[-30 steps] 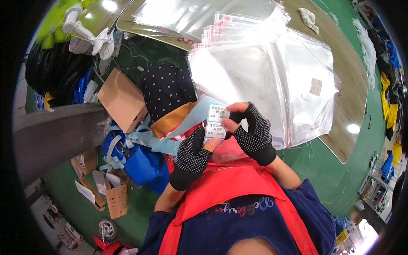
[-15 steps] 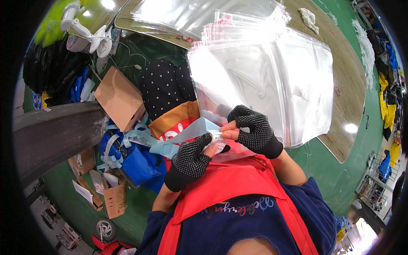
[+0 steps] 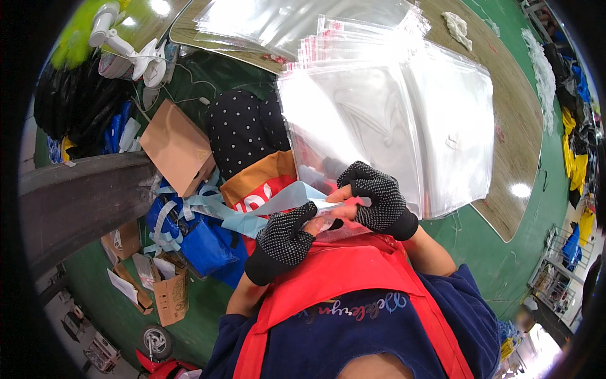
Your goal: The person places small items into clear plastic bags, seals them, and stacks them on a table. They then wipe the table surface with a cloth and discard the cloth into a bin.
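In a dotted black half-finger glove, my left hand (image 3: 284, 237) pinches a pale blue strip of label backing (image 3: 293, 196) at my waist. The strip trails off to the left in loose folds. Close against it, my gloved right hand (image 3: 377, 199) has its bare thumb and forefinger pressed together at the strip's end, where a small white label lies mostly hidden by the fingers. Just beyond my hands, a fanned stack of clear plastic bags (image 3: 372, 120) hangs over the near edge of the table.
More clear bags lie on the wood-topped table (image 3: 517, 145). To the left are a brown carton (image 3: 173, 148), dotted black cloth (image 3: 243, 129), a blue bag (image 3: 208, 246) and a dark curved beam (image 3: 88, 199). Open cardboard boxes (image 3: 170, 297) stand on the green floor.
My right fingers have shifted slightly right and down at the strip's end. The white label that showed between my hands is now mostly covered. My left hand stays nearly still.
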